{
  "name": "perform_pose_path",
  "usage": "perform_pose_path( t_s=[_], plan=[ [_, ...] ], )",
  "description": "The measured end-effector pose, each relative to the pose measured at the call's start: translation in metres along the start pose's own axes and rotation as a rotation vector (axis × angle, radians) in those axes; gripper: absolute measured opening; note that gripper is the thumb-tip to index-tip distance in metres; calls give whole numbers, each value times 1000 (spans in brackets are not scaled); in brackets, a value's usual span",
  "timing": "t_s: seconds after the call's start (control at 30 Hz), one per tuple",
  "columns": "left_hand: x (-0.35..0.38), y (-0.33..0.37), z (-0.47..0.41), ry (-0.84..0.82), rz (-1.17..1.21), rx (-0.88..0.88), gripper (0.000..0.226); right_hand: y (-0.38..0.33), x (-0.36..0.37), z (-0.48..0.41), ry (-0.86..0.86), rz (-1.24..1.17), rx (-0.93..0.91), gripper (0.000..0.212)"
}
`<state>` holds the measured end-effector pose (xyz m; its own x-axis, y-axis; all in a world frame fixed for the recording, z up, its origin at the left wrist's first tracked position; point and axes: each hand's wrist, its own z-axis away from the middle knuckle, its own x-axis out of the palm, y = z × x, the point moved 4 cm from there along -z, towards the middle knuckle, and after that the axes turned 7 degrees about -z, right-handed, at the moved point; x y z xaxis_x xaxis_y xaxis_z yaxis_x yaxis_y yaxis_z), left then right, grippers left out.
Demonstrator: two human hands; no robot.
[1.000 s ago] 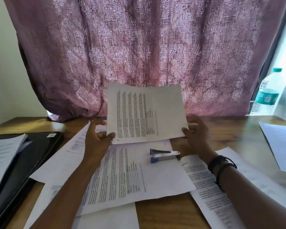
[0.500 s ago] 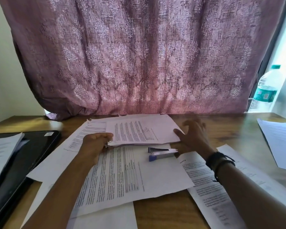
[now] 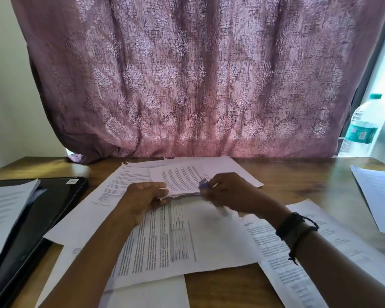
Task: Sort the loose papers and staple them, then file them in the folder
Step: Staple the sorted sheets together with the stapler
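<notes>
A small stack of printed sheets (image 3: 182, 176) lies flat on the desk, on top of other loose papers (image 3: 187, 236). My left hand (image 3: 142, 196) pinches the stack's near left corner. My right hand (image 3: 229, 194) grips the small blue and white stapler (image 3: 203, 184), lifted and blurred, at the stack's near right edge. The black folder (image 3: 51, 207) lies open at the left with a sheet (image 3: 2, 207) on it.
More printed sheets (image 3: 298, 258) spread to the lower right, and a separate pile (image 3: 380, 196) sits at the right edge. A plastic water bottle (image 3: 362, 127) stands at the back right. A purple curtain (image 3: 187, 74) hangs behind the wooden desk (image 3: 298, 178).
The stack, held upright a second ago, now lies flat on the desk. My right hand left the stack and picked the stapler up off the papers.
</notes>
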<state>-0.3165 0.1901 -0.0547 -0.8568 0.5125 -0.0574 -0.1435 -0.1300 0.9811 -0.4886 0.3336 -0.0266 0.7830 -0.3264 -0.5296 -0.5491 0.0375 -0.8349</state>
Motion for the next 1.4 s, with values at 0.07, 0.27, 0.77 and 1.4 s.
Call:
perform_pose_path(
  t_s=[0.07, 0.27, 0.77, 1.4],
  plan=[
    [9, -2, 2, 8, 57, -10, 24, -9, 11, 3, -25, -462, 145, 38],
    [33, -9, 8, 49, 169, 77, 26, -5, 61, 16, -277, -887, 581, 40],
    [44, -13, 12, 84, 100, 184, 32, -2, 64, 11, 26, -1038, 539, 37],
    [37, -8, 14, 226, 141, 164, 19, 0, 41, 10, -105, -240, 373, 38]
  ],
)
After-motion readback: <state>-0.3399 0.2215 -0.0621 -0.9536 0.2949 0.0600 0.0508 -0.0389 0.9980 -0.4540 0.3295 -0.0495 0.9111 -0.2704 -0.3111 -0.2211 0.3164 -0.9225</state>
